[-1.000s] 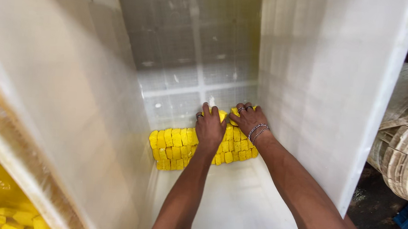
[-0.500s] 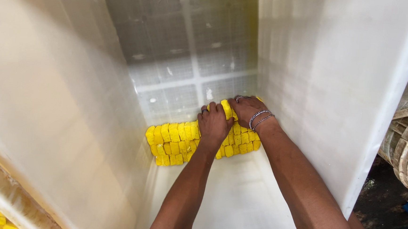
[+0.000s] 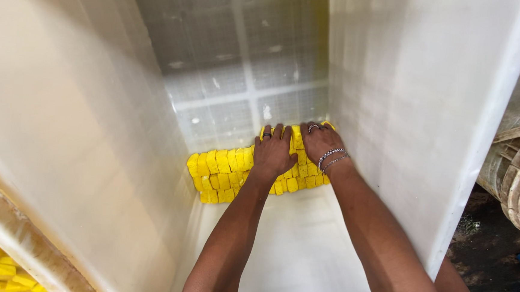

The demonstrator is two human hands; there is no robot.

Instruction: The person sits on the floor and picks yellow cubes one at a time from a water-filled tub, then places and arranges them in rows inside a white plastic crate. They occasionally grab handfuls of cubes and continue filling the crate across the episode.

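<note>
Both hands (image 3: 296,151) flat on yellow blocks (image 3: 222,171)

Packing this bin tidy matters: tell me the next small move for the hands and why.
Probably slide the left hand leftward to press the uncovered end of the yellow blocks. Both hands, the right hand too, sit flat on the right part of the rows, against the bin's far wall.
</note>
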